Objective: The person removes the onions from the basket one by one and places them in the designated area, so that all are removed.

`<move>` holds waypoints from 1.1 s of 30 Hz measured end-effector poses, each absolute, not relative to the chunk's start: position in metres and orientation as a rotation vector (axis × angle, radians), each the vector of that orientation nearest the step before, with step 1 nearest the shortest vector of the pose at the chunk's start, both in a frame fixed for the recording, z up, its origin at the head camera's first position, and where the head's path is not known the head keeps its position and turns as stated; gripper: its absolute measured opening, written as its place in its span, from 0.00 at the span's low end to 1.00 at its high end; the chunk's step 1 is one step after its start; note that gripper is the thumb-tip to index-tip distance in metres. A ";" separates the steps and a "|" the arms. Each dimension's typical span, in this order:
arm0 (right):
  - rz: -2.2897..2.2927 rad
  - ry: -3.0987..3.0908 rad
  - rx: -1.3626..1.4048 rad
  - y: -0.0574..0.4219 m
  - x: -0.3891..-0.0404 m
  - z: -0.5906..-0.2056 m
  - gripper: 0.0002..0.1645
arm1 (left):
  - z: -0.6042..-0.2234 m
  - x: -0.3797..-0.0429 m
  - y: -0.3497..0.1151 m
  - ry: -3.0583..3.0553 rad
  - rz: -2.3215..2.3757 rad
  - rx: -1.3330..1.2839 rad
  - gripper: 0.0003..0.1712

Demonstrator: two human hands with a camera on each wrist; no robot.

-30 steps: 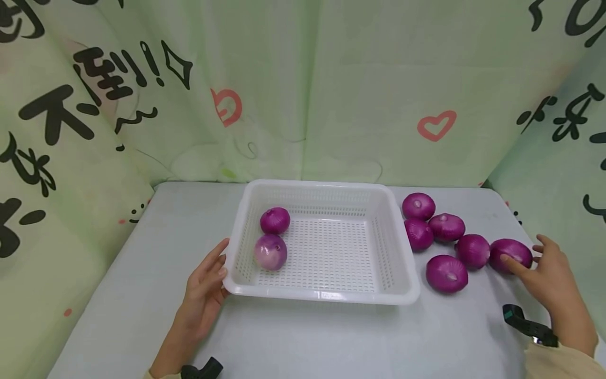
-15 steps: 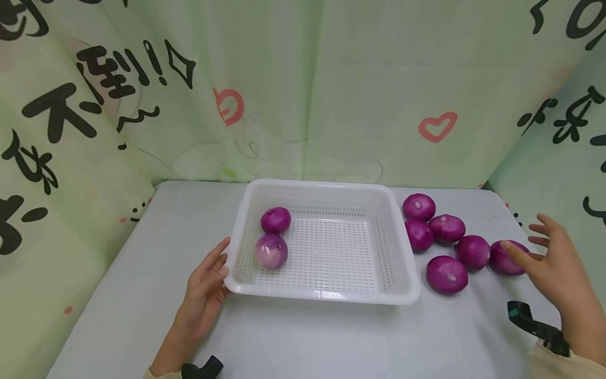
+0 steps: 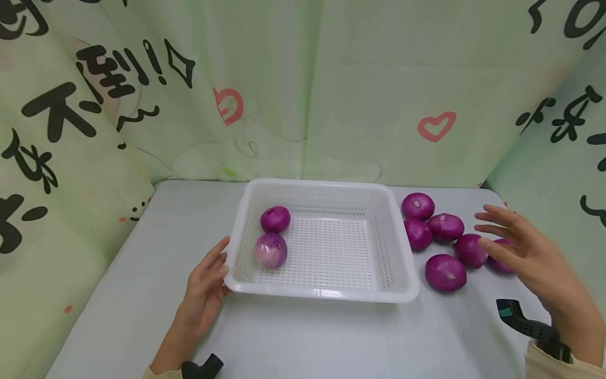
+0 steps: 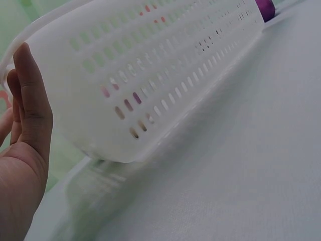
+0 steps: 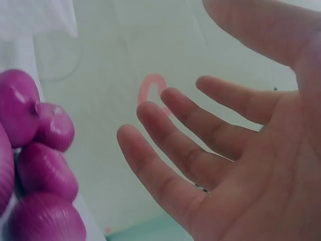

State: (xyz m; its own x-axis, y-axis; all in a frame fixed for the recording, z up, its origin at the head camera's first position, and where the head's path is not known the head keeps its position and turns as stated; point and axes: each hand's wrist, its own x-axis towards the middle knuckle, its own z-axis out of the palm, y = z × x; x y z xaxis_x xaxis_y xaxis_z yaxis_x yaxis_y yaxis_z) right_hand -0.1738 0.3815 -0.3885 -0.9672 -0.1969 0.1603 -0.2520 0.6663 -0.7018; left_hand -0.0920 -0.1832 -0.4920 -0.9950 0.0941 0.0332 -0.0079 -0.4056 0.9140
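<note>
A white perforated plastic basket (image 3: 326, 295) stands in the middle of the table with two red onions in it, a darker one (image 3: 275, 219) behind a paler one (image 3: 271, 250), at its left side. My left hand (image 3: 204, 289) holds the basket's left rim near the front corner; in the left wrist view its fingers (image 4: 32, 85) reach up to that rim. Over the rightmost onion (image 3: 501, 258) hovers my right hand (image 3: 535, 258), fingers spread and holding nothing, partly hiding that onion. The right wrist view shows its bare palm (image 5: 261, 186) beside several onions (image 5: 47, 221).
Right of the basket several more red onions lie close together, among them a front one (image 3: 446, 272) and a back one (image 3: 418, 206). A white table (image 3: 303, 342) carries everything. Pale green printed curtains (image 3: 360, 105) enclose its back and sides.
My right hand has come off the rightmost onion, lifted, then moved left above the onions with its fingers spreading. The left hand and basket have hardly moved.
</note>
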 end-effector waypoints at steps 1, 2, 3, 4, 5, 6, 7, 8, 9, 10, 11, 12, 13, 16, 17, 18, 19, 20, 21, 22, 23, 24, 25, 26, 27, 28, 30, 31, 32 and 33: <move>1.214 -2.797 0.402 0.377 -0.174 -0.388 0.43 | -0.492 -0.092 -0.183 1.681 2.577 0.112 0.33; 1.232 -2.796 0.430 0.374 -0.174 -0.388 0.42 | -0.492 -0.092 -0.183 1.683 2.575 0.112 0.33; 1.238 -2.804 0.449 0.371 -0.175 -0.387 0.42 | -0.492 -0.092 -0.183 1.686 2.574 0.111 0.33; 1.250 -2.814 0.462 0.367 -0.176 -0.386 0.42 | -0.492 -0.092 -0.183 1.687 2.576 0.102 0.33; 1.263 -2.826 0.472 0.364 -0.177 -0.384 0.42 | -0.492 -0.092 -0.183 1.688 2.579 0.099 0.33; 1.273 -2.842 0.476 0.360 -0.179 -0.382 0.41 | -0.492 -0.092 -0.183 1.690 2.582 0.090 0.33; 1.283 -2.857 0.482 0.355 -0.180 -0.380 0.40 | -0.491 -0.091 -0.183 1.694 2.586 0.079 0.33; 1.283 -2.873 0.495 0.351 -0.181 -0.377 0.39 | -0.491 -0.091 -0.183 1.694 2.591 0.077 0.33; 1.288 -2.887 0.504 0.346 -0.182 -0.373 0.38 | -0.490 -0.090 -0.183 1.697 2.595 0.065 0.33; 1.311 -2.892 0.522 0.341 -0.184 -0.370 0.37 | -0.490 -0.090 -0.183 1.696 2.600 0.056 0.33; 1.337 -2.897 0.544 0.336 -0.185 -0.366 0.36 | -0.489 -0.089 -0.183 1.695 2.603 0.054 0.33; 1.367 -2.896 0.569 0.332 -0.186 -0.362 0.36 | -0.489 -0.089 -0.183 1.694 2.605 0.050 0.33; 1.411 -2.888 0.600 0.328 -0.187 -0.359 0.35 | -0.489 -0.089 -0.182 1.692 2.603 0.055 0.33; 1.541 -2.876 0.677 0.318 -0.189 -0.351 0.33 | -0.488 -0.090 -0.182 1.684 2.594 0.073 0.33; 1.576 -2.886 0.685 0.314 -0.189 -0.349 0.32 | -0.488 -0.091 -0.181 1.682 2.590 0.075 0.33; 1.611 -2.899 0.690 0.310 -0.190 -0.346 0.32 | -0.487 -0.091 -0.181 1.681 2.586 0.077 0.33; 1.637 -2.917 0.693 0.306 -0.191 -0.345 0.31 | -0.488 -0.091 -0.181 1.682 2.583 0.075 0.33; 1.656 -2.942 0.684 0.302 -0.192 -0.343 0.31 | -0.488 -0.091 -0.181 1.683 2.581 0.072 0.33; 1.681 -2.965 0.675 0.298 -0.194 -0.342 0.31 | -0.488 -0.091 -0.181 1.684 2.579 0.070 0.33; 1.713 -2.982 0.670 0.293 -0.196 -0.341 0.32 | -0.488 -0.091 -0.181 1.685 2.578 0.069 0.33; 1.733 -3.002 0.664 0.288 -0.198 -0.341 0.32 | -0.488 -0.091 -0.181 1.685 2.579 0.068 0.33; 1.757 -3.020 0.660 0.282 -0.200 -0.340 0.32 | -0.488 -0.091 -0.181 1.685 2.579 0.068 0.33; 1.781 -3.035 0.661 0.277 -0.202 -0.340 0.33 | -0.488 -0.091 -0.181 1.684 2.580 0.068 0.33; 1.816 -3.047 0.655 0.272 -0.204 -0.340 0.33 | -0.488 -0.091 -0.181 1.682 2.581 0.067 0.33; 1.856 -3.057 0.654 0.266 -0.207 -0.340 0.33 | -0.489 -0.092 -0.181 1.679 2.583 0.065 0.33; 1.894 -3.067 0.650 0.261 -0.209 -0.340 0.33 | -0.489 -0.092 -0.181 1.678 2.584 0.063 0.33; 1.984 -3.079 0.635 0.249 -0.213 -0.340 0.32 | -0.489 -0.092 -0.181 1.680 2.583 0.058 0.33; 2.034 -3.078 0.625 0.243 -0.216 -0.340 0.32 | -0.490 -0.092 -0.181 1.682 2.582 0.057 0.33; 2.087 -3.071 0.616 0.237 -0.218 -0.340 0.31 | -0.490 -0.092 -0.181 1.685 2.581 0.055 0.33; 2.134 -3.064 0.620 0.230 -0.220 -0.340 0.31 | -0.490 -0.092 -0.181 1.688 2.581 0.053 0.33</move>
State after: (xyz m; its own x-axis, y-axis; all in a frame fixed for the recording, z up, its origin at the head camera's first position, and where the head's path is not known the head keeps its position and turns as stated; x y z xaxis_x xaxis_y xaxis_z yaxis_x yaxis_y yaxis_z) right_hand -0.2202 0.2303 -0.3402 -0.7517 -0.5770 -0.3195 0.0995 0.3796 -0.9198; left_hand -0.0920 -0.1815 -0.4900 -0.9978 0.0668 -0.0027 -0.0293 -0.4001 0.9160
